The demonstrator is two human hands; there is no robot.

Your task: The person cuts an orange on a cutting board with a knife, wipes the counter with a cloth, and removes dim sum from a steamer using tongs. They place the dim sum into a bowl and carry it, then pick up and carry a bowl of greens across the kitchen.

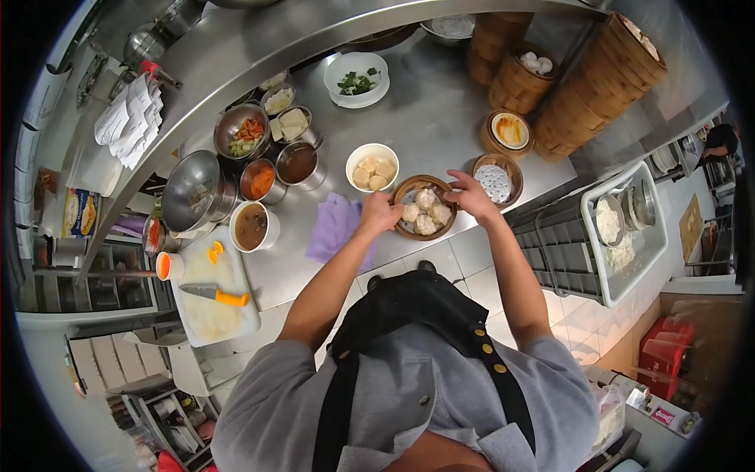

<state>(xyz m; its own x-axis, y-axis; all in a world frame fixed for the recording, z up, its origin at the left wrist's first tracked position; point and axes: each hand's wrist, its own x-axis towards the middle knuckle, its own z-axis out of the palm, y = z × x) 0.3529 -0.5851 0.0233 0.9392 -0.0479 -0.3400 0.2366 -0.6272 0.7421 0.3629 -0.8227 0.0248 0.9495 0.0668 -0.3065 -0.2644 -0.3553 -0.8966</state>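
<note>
A round bamboo steamer [399, 224] holding several pleated dumplings [425, 211] sits near the front edge of the steel counter. My left hand [380, 212] is closed on its left rim, with some fingertips hidden. At the right rim is my right hand [470, 193], its fingers spread and the fingertips at or just above the edge; whether they press on it I cannot tell. Just behind my left hand stands a white paper bowl [372, 149] with pale round pieces inside. A second steamer [517, 189] with a perforated metal plate [494, 182] lies close to my right hand.
A purple cloth [334, 226] lies left of the steamer. Farther left are metal containers of ingredients [242, 134], a soup tub [253, 226] and a cutting board [206, 322] with a yellow-handled knife [228, 298]. Tall bamboo steamers [590, 94] stand back right, above a white bin [657, 228].
</note>
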